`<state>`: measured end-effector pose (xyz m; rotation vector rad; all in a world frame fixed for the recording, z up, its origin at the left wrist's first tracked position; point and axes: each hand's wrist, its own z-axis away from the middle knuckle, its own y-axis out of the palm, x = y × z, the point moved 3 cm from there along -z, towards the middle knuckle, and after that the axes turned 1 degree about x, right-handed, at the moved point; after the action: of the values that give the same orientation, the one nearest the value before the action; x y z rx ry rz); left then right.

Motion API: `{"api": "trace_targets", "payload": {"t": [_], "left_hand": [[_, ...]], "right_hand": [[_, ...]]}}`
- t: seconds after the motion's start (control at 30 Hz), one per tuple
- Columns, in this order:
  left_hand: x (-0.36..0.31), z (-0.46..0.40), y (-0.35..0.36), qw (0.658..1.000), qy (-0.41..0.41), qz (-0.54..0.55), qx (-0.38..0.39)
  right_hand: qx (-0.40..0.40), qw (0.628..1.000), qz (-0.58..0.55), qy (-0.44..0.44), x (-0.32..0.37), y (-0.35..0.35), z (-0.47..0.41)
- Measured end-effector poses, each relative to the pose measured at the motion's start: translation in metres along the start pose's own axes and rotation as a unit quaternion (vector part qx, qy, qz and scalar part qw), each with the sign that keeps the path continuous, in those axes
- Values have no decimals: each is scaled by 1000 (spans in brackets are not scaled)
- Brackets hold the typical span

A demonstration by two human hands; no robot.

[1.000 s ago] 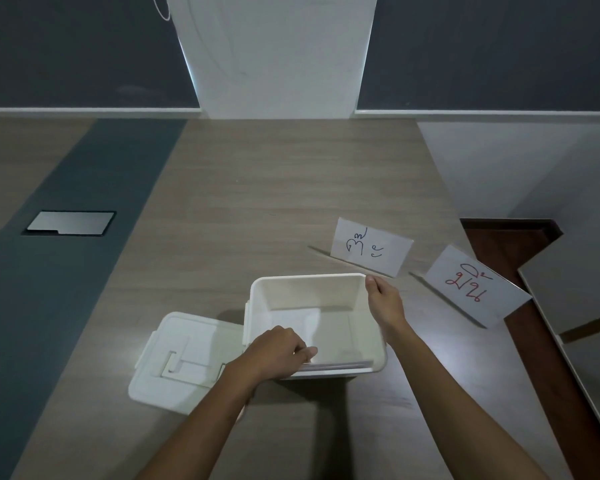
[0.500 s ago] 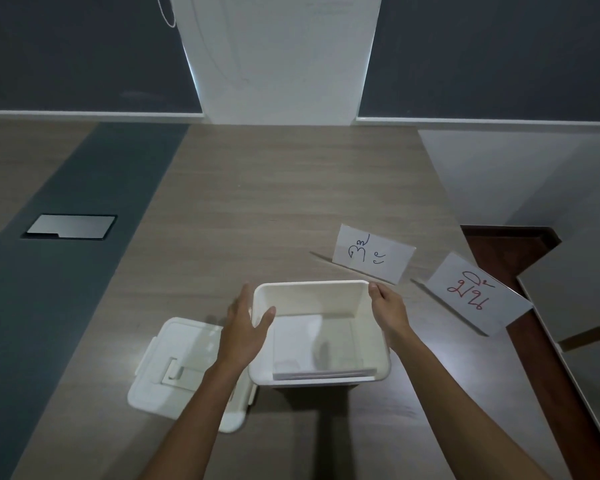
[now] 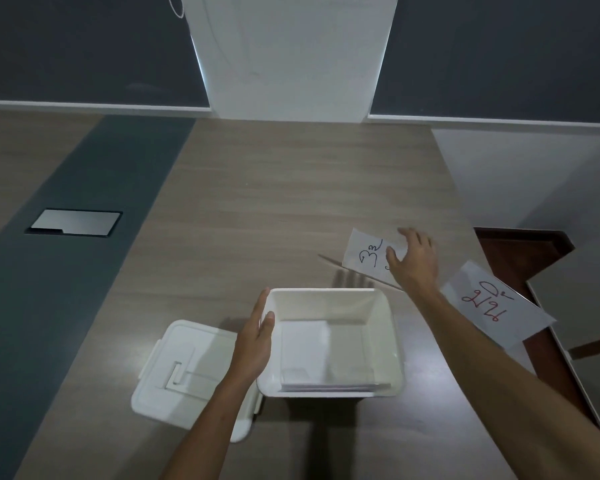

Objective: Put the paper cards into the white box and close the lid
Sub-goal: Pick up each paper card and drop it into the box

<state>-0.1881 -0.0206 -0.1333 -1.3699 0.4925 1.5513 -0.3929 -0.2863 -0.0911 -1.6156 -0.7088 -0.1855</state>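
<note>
The white box [image 3: 323, 303] stands open on the wooden table, with a sheet of white paper [image 3: 305, 344] lying inside. Its lid [image 3: 187, 368] lies flat to the left of it. My left hand [image 3: 253, 341] lies flat against the box's left wall, thumb over the rim. My right hand [image 3: 413, 261] is beyond the box on the card with black writing [image 3: 364, 254], fingers spread over its top right part and thumb in front. That card stands tilted on the table. A second card with red writing [image 3: 489, 303] lies further right near the table edge.
A metal cover plate [image 3: 75, 222] is set into the dark strip of the table at the left. The table's right edge runs close behind the red-lettered card, with a dark wooden surface [image 3: 520, 247] below it. A white pillar [image 3: 288, 57] rises at the back.
My right hand left the box's right rim and moved up and right onto the black-lettered card. My left hand went from inside the box to its left wall.
</note>
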Motion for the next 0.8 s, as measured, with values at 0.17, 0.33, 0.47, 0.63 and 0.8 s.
{"api": "trace_targets", "payload": {"t": [0.17,0.33,0.47,0.63,0.8], "left_hand": [[-2,1,0,1000,-10,13,-5],[1,-1,-1,1000,-16,12,-7],[4,-1,-2,1000,-16,16,-9],[2,-2,-2,999,-16,29,-5],[1,-1,-4,999,-17,32,-15]], "right_hand": [[142,981,122,41,-24,19,-46],[183,974,123,47,-34,28,-58],[156,981,88,79,-35,29,-49],[47,998,5,27,-14,10,-28],[-44,994,-70,-75,40,-42,4]]}}
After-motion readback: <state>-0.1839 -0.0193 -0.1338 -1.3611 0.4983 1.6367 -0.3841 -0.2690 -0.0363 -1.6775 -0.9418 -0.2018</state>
